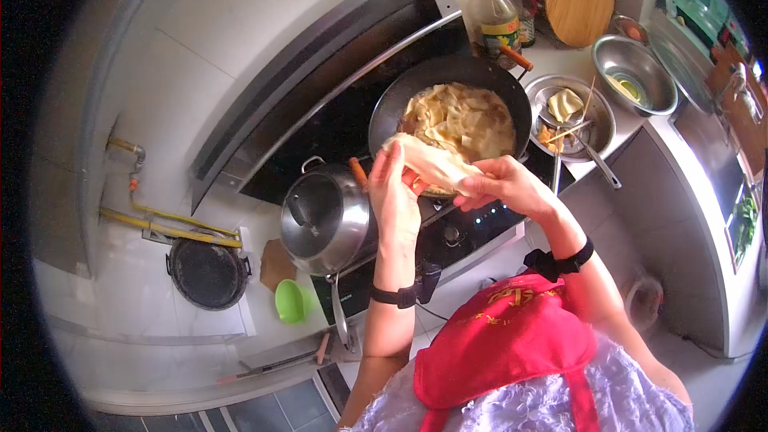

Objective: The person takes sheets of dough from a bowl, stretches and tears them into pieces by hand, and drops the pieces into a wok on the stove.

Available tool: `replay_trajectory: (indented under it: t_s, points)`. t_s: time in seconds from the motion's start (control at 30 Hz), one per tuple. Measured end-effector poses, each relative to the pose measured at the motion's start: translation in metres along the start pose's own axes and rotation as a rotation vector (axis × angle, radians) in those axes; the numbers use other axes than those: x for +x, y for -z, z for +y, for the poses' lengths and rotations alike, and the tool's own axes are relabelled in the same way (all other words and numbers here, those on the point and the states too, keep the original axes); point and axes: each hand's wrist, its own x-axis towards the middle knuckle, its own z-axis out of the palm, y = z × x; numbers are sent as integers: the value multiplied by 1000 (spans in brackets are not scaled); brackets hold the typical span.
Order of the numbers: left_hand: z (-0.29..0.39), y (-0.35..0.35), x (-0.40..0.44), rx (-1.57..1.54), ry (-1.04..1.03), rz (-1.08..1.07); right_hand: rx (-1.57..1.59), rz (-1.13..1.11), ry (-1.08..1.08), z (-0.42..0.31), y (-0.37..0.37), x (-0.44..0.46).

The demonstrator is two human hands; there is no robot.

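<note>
Above the front of the wok, a pale stretched piece of dough (432, 162) runs between my two hands. My left hand (394, 196) pinches its left end between thumb and fingers. At the other end, my right hand (506, 186) grips it with the thumb on top. The black wok (387, 108) sits on the stove, and flat pale dough pieces (460, 118) cover the food inside. To the right, a steel basin (610, 124) contains a folded lump of dough (565, 104), chopsticks (570, 130) and some orange bits. A long metal handle (602, 166) sticks out over its front edge.
Left of the wok stands a lidded steel pot (320, 228), its handle pointing toward me. A green bowl (291, 302) and a black pan (208, 274) are farther left. Behind the basin are an oil bottle (494, 20), a round wooden board (578, 0) and a steel bowl (662, 96).
</note>
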Motion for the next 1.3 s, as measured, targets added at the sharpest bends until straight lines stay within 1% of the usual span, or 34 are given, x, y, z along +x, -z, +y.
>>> replay_trajectory:
  t_s: [0.03, 0.1, 0.2, 0.3, 0.33, 0.43, 0.47, 0.57, 0.6, 0.7, 0.8, 0.9, 0.93, 0.97, 1.03, 1.1, 1.13, 1.17, 1.23, 1.27, 1.3]
  points:
    - [0, 5, 2, 2, -45, 7, -21, -8, -5, -3, 3, 1]
    - [3, 7, 8, 36, -80, 69, -61, -19, -14, -9, 10, 1]
    - [5, 4, 10, 0, -110, 108, -74, -29, -19, -11, 19, 2]
    - [-1, 7, 15, -78, -113, 95, -91, -12, -21, -11, 32, 0]
    - [-2, 10, 16, -131, -77, 74, -99, -4, -19, -10, 37, -1]
    - [-5, 9, 19, -176, -35, 132, -215, 76, 26, -7, 51, -4]
    - [-3, 8, 18, -130, -32, 137, -272, 122, 46, -7, 55, -7]
    - [-1, 7, 15, -9, -37, 97, -396, 199, 19, -12, 67, -13]
    - [2, -3, 12, 27, -31, 87, -362, 180, 18, -8, 72, -12]
    - [9, -12, 8, 186, -3, 7, -515, 119, 13, -9, 85, -16]
    - [17, -20, 13, 355, 11, -57, -362, 174, 137, 3, 89, -20]
    - [25, -21, 22, 416, 60, -86, -178, 169, 62, 5, 102, -29]
    - [26, -19, 27, 447, 91, -88, -264, 196, 105, 1, 107, -36]
    - [26, -16, 32, 474, 109, -96, -293, 229, 60, -3, 111, -43]
    - [24, -8, 44, 524, 147, -115, -247, 271, 25, -9, 121, -59]
    - [22, 5, 61, 640, 166, -106, -228, 289, 42, -7, 137, -74]
    - [22, 14, 73, 696, 185, -95, -287, 304, 33, -10, 144, -83]
    - [22, 22, 85, 752, 205, -84, -244, 330, 16, -9, 149, -91]
    - [23, 36, 112, 937, 228, -62, -158, 380, -20, -5, 159, -107]
    - [24, 43, 125, 1053, 225, -50, -165, 373, -1, 2, 168, -112]
    - [28, 41, 134, 1169, 222, -38, -208, 395, -42, 6, 175, -118]
